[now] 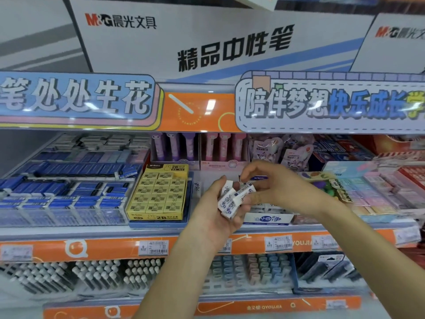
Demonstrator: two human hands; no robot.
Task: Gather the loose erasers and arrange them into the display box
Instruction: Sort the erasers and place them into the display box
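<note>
Tilting steeply upright, erasers [230, 201]

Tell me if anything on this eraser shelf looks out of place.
Yes. One blue-sleeved eraser lies askew at the right end of its row, white tip poking out. Several white erasers sit loose in the left hand, not yet in the white display box.

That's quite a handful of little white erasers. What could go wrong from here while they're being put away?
The left hand cups several white erasers loosely stacked, so one could slip off while the right hand picks at the pile. A dropped one might land among the pens on the shelf below. The white display box sits partly hidden behind both hands, so placing them neatly may be awkward.
</note>
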